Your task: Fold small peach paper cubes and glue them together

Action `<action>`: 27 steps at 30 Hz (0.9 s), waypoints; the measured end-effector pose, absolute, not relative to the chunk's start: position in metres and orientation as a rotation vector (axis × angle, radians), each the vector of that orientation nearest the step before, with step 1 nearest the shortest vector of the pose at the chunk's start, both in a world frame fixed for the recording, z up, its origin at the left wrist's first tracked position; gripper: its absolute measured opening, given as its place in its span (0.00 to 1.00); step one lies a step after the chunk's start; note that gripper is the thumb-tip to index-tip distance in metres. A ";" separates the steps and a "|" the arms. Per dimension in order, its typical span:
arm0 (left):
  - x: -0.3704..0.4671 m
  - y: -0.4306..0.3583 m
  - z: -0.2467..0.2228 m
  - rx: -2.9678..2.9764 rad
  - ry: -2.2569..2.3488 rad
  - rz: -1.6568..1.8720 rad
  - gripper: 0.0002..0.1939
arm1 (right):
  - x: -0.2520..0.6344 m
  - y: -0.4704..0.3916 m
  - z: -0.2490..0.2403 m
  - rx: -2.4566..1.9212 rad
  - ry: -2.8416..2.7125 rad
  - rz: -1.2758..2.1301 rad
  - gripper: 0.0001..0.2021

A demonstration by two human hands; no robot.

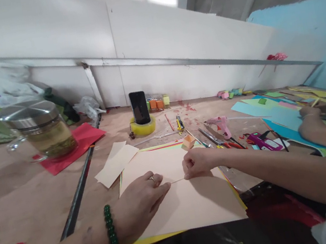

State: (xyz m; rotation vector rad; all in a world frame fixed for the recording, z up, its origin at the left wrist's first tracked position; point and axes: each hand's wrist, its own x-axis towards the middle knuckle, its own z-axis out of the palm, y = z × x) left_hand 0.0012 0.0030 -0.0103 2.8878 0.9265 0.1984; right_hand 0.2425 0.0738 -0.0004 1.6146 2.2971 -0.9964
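Observation:
A stack of coloured paper (210, 210) lies before me, with a cream sheet on top. Between my two hands runs the thin straight edge of a piece of cream paper (178, 181); the rest of it blends into the sheet below. My left hand (146, 196), with a ring and green bead bracelet, has thumb and fingertips closed at the left end of that edge. At the right end my right hand (198, 161) pinches it with curled fingers. Just beyond the right hand sits a small folded peach paper box (188, 141). Two cream paper pieces (116, 164) lie left of the stack.
A glass tea mug (45, 134) stands on red paper at left. Behind are a phone (139, 107) on a yellow tape roll (143, 126) and a cutter (179, 123). Scissors (212, 136) and glue guns (262, 141) lie right, near another person's hands (311, 121).

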 end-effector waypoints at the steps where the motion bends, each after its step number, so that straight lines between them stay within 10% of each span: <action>1: 0.001 0.003 -0.010 2.881 0.922 0.215 0.13 | 0.246 0.073 -0.001 1.613 2.309 -1.055 0.17; 7: 0.002 0.003 -0.008 2.859 0.945 0.249 0.11 | 0.262 0.069 0.006 1.551 2.308 -1.122 0.13; 27: 0.029 0.025 -0.014 2.940 1.192 0.122 0.11 | 0.249 0.049 -0.008 0.786 2.927 0.285 0.08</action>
